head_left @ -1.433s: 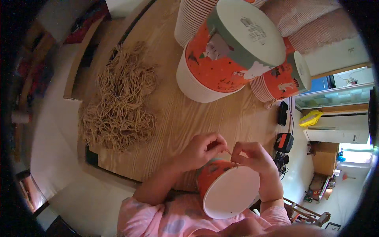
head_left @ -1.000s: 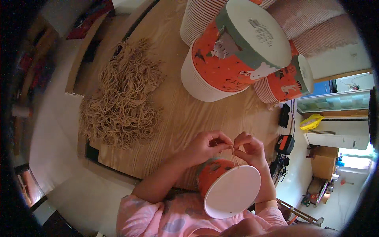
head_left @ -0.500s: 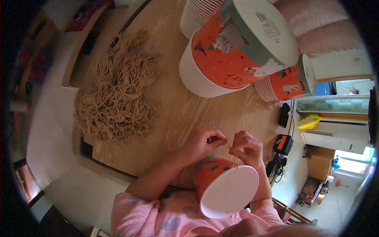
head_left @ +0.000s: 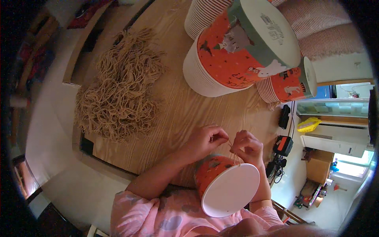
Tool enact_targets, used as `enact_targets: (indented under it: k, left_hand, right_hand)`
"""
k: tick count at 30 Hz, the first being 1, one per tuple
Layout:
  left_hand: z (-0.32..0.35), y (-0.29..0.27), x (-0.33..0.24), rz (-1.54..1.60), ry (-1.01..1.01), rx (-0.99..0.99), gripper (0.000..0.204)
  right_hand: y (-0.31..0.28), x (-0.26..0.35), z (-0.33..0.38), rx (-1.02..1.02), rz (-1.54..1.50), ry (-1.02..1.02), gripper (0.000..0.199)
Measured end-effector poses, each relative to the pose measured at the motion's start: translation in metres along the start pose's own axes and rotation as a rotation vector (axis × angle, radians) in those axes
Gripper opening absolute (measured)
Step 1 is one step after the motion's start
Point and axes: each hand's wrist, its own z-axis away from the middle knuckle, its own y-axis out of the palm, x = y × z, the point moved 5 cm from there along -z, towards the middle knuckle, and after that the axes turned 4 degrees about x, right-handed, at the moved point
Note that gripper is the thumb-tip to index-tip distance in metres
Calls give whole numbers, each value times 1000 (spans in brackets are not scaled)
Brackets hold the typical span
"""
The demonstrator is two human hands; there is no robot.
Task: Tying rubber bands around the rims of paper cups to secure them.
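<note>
An orange paper bucket (head_left: 213, 170) with printed figures lies tipped against my body, its white round opening (head_left: 231, 191) facing the lower right. From its rim rises a thin tan string (head_left: 236, 158). My left hand (head_left: 208, 139) pinches the string's upper end between thumb and fingers. Close beside it, my right hand (head_left: 248, 146) has its fingers curled on the same string, just above the rim. A short stretch of string spans the gap between both hands. Whether it is knotted is too small to tell.
A big heap of tan strings (head_left: 122, 87) covers the table's left part. Nested stacks of orange and green paper buckets (head_left: 237, 51) stand upside down at the far side, with a smaller stack (head_left: 288, 85) beside them. Black devices with cables (head_left: 282, 145) lie along the right edge.
The view has shifted slightly, so the buckets and string heap sit a little differently in it. Both hands keep their pinch on the string, with barely any movement.
</note>
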Motion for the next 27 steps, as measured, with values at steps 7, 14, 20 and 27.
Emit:
enact_targets:
  k: [7, 14, 20, 27]
  left_hand:
    - [0, 0, -5, -93, 172, -76, 5]
    - [0, 0, 0, -393, 180, -170, 6]
    - [2, 0, -22, -635, 319, -160, 6]
    - [6, 9, -32, -241, 324, 188, 16]
  right_hand:
    - [1, 8, 1, 54, -66, -36, 15]
    - [-4, 19, 2, 244, -121, -42, 11]
    - [-3, 28, -3, 327, -100, -111, 10]
    - [-4, 31, -5, 317, -56, -49, 11]
